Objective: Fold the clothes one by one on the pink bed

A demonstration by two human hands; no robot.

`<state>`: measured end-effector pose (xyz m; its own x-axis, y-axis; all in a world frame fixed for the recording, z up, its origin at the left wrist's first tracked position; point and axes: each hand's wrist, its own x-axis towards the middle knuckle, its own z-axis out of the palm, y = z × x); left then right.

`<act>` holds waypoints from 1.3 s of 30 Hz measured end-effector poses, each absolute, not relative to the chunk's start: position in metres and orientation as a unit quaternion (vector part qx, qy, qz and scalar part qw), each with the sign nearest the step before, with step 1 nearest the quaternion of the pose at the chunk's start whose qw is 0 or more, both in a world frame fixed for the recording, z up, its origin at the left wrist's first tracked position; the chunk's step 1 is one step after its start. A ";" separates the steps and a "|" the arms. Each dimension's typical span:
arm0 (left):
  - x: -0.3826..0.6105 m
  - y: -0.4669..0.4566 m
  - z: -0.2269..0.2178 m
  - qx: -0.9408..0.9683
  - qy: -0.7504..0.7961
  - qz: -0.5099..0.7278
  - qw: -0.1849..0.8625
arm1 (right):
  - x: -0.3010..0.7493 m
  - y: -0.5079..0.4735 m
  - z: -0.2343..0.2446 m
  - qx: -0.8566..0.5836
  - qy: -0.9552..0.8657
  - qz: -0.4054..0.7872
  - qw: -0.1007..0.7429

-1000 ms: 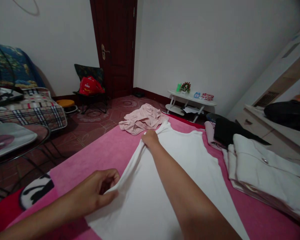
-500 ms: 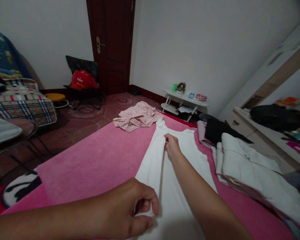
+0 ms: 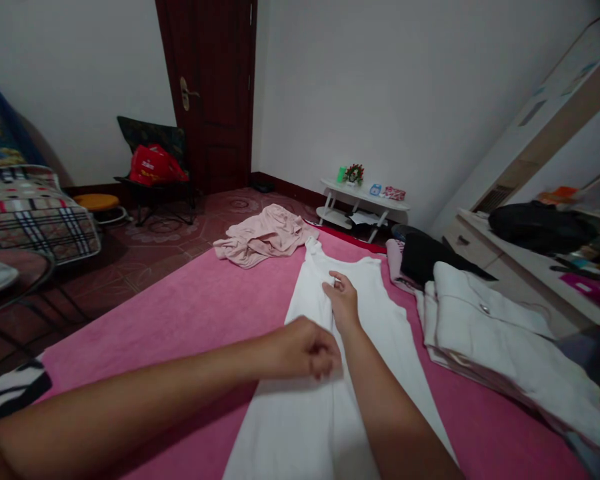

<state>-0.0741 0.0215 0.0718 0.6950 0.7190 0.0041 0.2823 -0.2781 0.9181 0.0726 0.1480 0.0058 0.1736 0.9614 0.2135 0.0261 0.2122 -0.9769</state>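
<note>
A white sleeveless top (image 3: 310, 420), long in the body, lies spread on a pink blanket (image 3: 180, 313), its straps and neckline toward the far side. A lengthwise fold line runs down its middle. Over the garment's left half is my left hand (image 3: 313, 350), fingers curled in a loose, slightly blurred fist; no cloth shows lifted in it. Farther up, near the neckline, my right hand (image 3: 344, 297) rests on the top, thumb and forefinger parted. My right forearm covers part of the garment's right half.
A crumpled pale pink garment (image 3: 265, 237) lies at the blanket's far edge. Folded white clothes (image 3: 500, 333) and a black garment (image 3: 435, 260) are stacked on the right. Beyond stand a small white table (image 3: 365, 193) and a chair with a red bag (image 3: 156, 165).
My left hand has moved forward and right, up along the white top. The right hand's thumb and forefinger have parted, and the raised fold now lies flatter. The view has shifted slightly.
</note>
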 end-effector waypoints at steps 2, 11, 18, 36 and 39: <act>-0.078 0.061 0.070 0.806 0.412 0.296 0.306 | 0.073 0.148 0.006 -0.481 -0.511 0.396 0.592; -0.064 0.138 0.014 0.854 0.454 0.228 0.107 | 0.075 0.151 0.000 -0.497 -0.496 0.399 0.589; -0.066 0.128 0.010 0.862 0.476 0.168 0.047 | 0.075 0.126 0.013 -0.504 -0.482 0.450 0.558; -0.048 0.116 0.020 0.873 0.477 0.080 0.058 | 0.108 -0.099 0.057 -0.470 -0.490 0.725 0.115; -0.034 0.107 0.019 0.862 0.496 0.105 0.022 | 0.118 -0.105 0.051 -0.463 -0.538 0.696 0.106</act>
